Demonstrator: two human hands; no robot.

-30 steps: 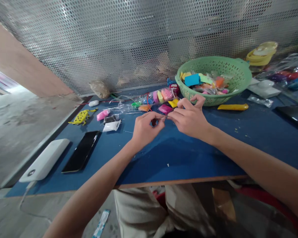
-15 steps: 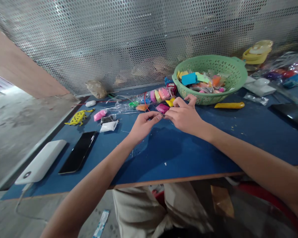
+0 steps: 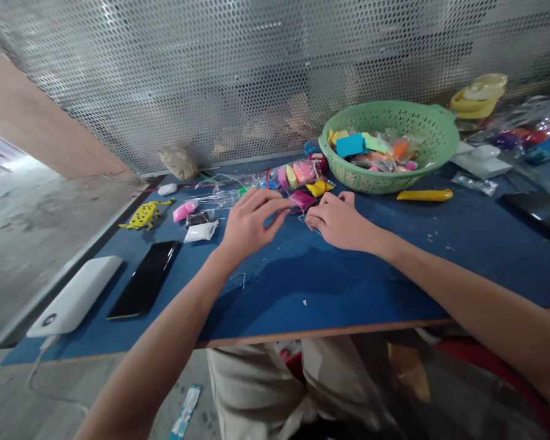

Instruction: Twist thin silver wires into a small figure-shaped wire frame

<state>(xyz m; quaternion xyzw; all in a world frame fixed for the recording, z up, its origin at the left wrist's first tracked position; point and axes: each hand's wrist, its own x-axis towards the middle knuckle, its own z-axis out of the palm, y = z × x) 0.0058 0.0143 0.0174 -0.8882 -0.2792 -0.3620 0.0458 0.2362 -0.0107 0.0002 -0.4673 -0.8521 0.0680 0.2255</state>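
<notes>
One thin strand [image 3: 302, 217] looks unfinished at three o'clock from the left hand [image 3: 250, 223]. The right hand [image 3: 337, 222] curls — whether either grip pinches is unclear.

The light is soft and rather dim, brightest at the left, where the floor [image 3: 41, 214] looks pale. Below the left hand [image 3: 252, 223] and the right hand [image 3: 337, 221], a wide, soft shadow lies on the desk [image 3: 371, 290]. The metal mesh [image 3: 256, 79] carries small white glints. Toward the edges, the view is stretched and blurred; between the hands, fine details are unclear.
</notes>
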